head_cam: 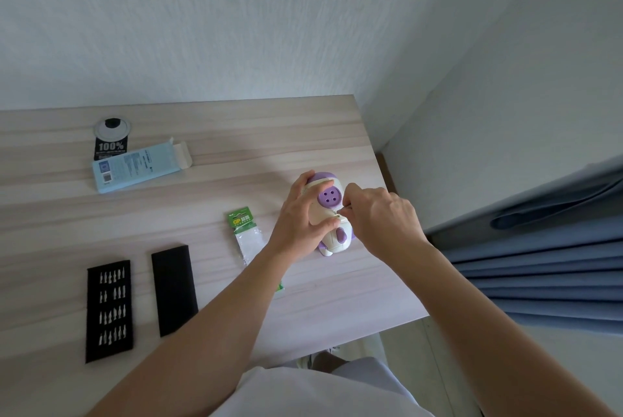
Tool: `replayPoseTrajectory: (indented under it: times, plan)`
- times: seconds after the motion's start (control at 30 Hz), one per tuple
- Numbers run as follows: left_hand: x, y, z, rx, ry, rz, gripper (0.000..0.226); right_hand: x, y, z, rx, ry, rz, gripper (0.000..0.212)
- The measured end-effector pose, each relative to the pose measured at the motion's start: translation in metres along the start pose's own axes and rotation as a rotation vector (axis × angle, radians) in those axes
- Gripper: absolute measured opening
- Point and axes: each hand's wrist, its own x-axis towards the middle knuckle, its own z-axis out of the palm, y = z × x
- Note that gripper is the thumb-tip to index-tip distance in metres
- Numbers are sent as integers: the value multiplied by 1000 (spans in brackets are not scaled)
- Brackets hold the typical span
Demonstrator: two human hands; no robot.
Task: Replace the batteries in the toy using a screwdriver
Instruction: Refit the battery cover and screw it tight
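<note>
Purple-and-cream plastic, the toy [327, 195] lay on the wooden table [236, 133], its long axis running away from the person, purple head end toward the wall. The left hand [300, 217] clasped its body with curled fingers. The right hand [377, 214] pinched a slim metal tool [339, 212] against its side. Just left of the grip lay a green battery pack [243, 231], contents unclear. Farther left, a black tray [108, 310] held rows of bits, and a blue box [135, 167] lay with its flap open.

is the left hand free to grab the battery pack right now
Probably not yet: the left hand grips the toy. The battery pack lies on the table right beside that wrist, so reach looks easy once it lets go.
</note>
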Motion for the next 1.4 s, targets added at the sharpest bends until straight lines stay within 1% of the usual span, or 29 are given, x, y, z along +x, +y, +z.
replayPoseTrajectory:
  times: [0.07, 0.13, 0.2, 0.3, 0.37, 0.43, 0.5, 0.57, 0.63, 0.67, 0.77, 0.8, 0.83, 0.93, 1.03, 1.1, 1.13, 1.2, 1.27, 1.3, 1.4]
  plan:
    - [0, 1, -1, 6, 8, 10, 63, 2, -2, -1, -61, -13, 21, 22]
    - [-1, 0, -1, 6, 15, 15, 62, 3, -4, -2, -53, -23, 65, 34]
    - [-2, -1, -1, 14, 20, 20, 62, 3, -2, -2, -21, -14, 82, 34]
    - [-1, -2, -1, 4, 5, 13, 66, -1, 2, -3, 156, -26, 30, 18]
    - [-1, -2, -2, 16, 6, 13, 66, -4, 4, -4, 163, -40, -23, 13]
    - [-1, -2, -1, 21, 5, 9, 66, -4, 5, -2, 88, -17, -31, 17]
    - [-1, -2, -1, -1, -12, -8, 65, -1, 2, -1, -3, -1, 8, 26]
    - [-1, -2, -1, -10, -15, -17, 64, 1, -1, -2, -14, -24, 82, 40]
    - [0, -3, -2, -17, -10, -14, 65, 0, -3, -3, 0, -30, 126, 46]
    - [0, -3, -2, -21, -6, -11, 65, -1, -2, -3, 20, -29, 122, 42]
    - [-1, -2, -1, -42, -10, -14, 65, -4, 0, -1, 148, -4, 41, 11]
    - [0, -2, 0, -49, -13, -16, 65, -4, -1, -2, 145, -6, 21, 11]
    - [0, -2, 0, -46, -12, -13, 65, -4, -1, -2, 121, -7, 8, 15]
    - [1, -3, 0, -21, -3, -3, 65, -1, -2, -2, 8, -3, 27, 16]
    - [-1, -2, 0, -8, -1, -9, 63, 2, -5, -5, -34, -41, 110, 39]
    - [-1, -2, -1, -7, -2, -8, 64, 1, -5, -6, -5, -48, 137, 47]
    - [-1, -2, -1, -12, -5, -9, 65, 0, -4, -6, 24, -44, 125, 43]
    - [-1, -2, -1, -22, -12, -15, 66, -3, -3, -4, 146, -16, 67, 23]
    - [-1, -2, -1, -18, -13, -17, 66, -4, -2, -3, 170, -20, 12, 7]
    - [-1, -3, 0, -14, -10, -16, 66, -4, -3, -4, 139, -25, 4, 6]
    - [-1, -3, -1, -9, -9, -16, 65, 1, -6, -4, -16, -17, 37, 18]
